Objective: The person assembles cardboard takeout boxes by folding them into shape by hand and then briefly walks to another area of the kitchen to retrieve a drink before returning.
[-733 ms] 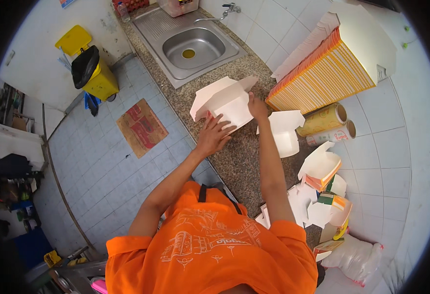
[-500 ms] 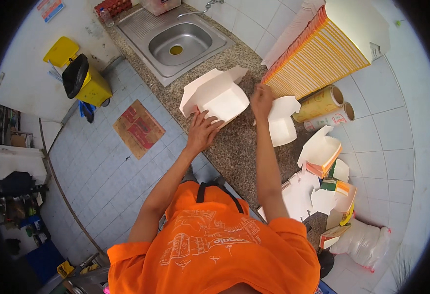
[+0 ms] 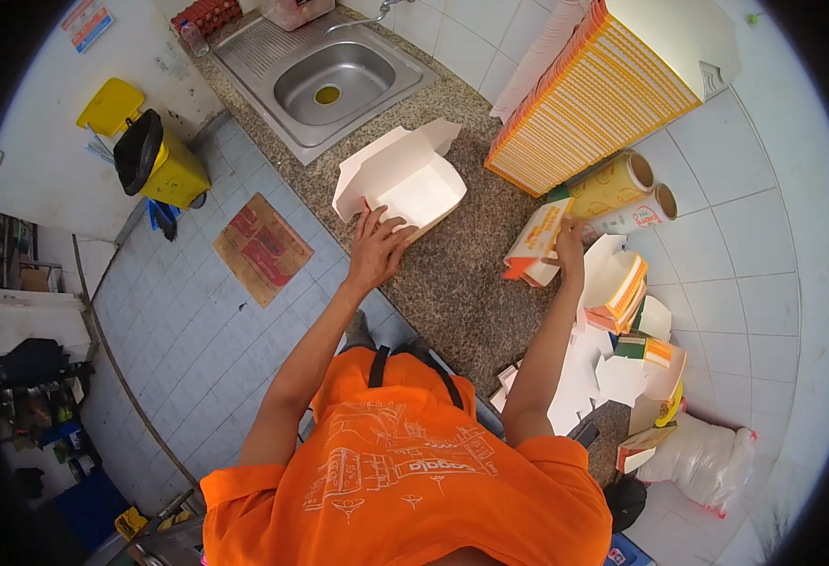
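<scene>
An open paper food box (image 3: 430, 195), white inside with its lid flaps raised, stands on the granite counter. My left hand (image 3: 376, 247) is on its near corner, fingers over the wall and thumb low at the outside. Farther right, my right hand (image 3: 571, 247) holds a second food box (image 3: 535, 234) by its side. This box is tipped so its orange and yellow printed outside shows, and its inside is hidden. Just beyond the right hand lie two wrap rolls (image 3: 611, 184), one yellow and one white.
A tall stack of flat box blanks (image 3: 594, 94) leans at the wall. Several formed boxes (image 3: 617, 292) and white card pieces (image 3: 575, 377) crowd the right side. A steel sink (image 3: 334, 80) is set in the counter's far left. A yellow bin (image 3: 174, 174) stands on the floor.
My right hand has moved right and nearer, taking the second box with it and tilting it from white inside to printed outside. My left hand remains at the first box.
</scene>
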The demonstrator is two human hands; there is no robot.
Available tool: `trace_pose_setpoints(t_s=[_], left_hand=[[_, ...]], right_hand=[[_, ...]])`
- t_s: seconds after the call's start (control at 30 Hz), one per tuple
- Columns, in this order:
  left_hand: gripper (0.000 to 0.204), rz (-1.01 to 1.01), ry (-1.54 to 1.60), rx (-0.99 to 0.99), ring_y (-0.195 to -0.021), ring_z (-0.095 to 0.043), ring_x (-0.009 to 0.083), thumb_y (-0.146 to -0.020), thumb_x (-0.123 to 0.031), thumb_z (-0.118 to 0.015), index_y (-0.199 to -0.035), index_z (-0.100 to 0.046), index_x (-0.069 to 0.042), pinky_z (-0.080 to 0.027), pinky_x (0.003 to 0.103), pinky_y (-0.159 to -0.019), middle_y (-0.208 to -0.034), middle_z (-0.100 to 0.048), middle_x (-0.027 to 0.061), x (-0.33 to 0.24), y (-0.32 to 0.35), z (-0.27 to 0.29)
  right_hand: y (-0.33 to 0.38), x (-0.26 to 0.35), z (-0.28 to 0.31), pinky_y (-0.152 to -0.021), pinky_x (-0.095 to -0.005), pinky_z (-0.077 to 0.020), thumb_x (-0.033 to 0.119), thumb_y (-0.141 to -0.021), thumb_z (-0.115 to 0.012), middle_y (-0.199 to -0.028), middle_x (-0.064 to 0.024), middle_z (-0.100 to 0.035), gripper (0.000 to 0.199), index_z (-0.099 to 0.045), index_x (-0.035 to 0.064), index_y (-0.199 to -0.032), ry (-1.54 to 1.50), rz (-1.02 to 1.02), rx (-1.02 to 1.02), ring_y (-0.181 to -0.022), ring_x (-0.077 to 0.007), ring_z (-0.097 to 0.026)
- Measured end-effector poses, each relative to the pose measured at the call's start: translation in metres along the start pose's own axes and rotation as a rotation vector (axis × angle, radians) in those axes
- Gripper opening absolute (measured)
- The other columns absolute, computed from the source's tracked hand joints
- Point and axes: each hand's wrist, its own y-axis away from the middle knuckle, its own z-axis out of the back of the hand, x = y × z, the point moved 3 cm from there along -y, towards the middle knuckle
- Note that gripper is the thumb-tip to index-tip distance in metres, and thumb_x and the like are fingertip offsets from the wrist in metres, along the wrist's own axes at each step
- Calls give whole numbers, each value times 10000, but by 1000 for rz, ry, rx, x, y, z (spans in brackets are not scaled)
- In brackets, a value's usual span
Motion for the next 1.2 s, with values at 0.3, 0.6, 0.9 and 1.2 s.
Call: trace_pose_setpoints(t_s=[0.3, 0.6, 0.9, 1.2], left_hand=[[271, -56, 57, 9, -1230, -518, 337, -848, -124, -717, -1116, -708, -155, -340, 534, -1115, -1198, -611, 77, -8, -11, 14], [218, -26, 285, 36, -1109, -583, 322, -773, -74, -783, -971, -691, -75, -486, 435, -944, -1022, -621, 95, 7, -9, 31], [183, -131, 245, -86, -1065, -610, 311, -746, -64, -801, -920, -746, -80, -504, 425, -952, -995, -702, 68, 5, -15, 31], [121, 7, 386, -65, -1029, -619, 302, -793, -150, -803, -871, -752, -74, -503, 426, -934, -861, -716, 47, 19, -7, 38]], right_hand=[[-32, -49, -39, -1052, -680, -313, 328, -860, -691, -1450, -162, -485, 602, -499, 114, -1389, 871, 228, -282, -1295, -377, -509], [-15, 38, -15, -781, -404, -534, 266, -890, -714, -938, -195, -735, 309, -727, 11, -1065, 157, 653, 119, -851, -309, -715], [39, 186, -172, -825, -462, -526, 237, -793, -777, -948, -203, -708, 320, -726, -5, -997, 611, 831, 230, -908, -385, -669], [12, 196, -167, -860, -467, -521, 278, -774, -764, -1045, -202, -703, 340, -744, 18, -992, 616, 709, 380, -991, -381, -660]])
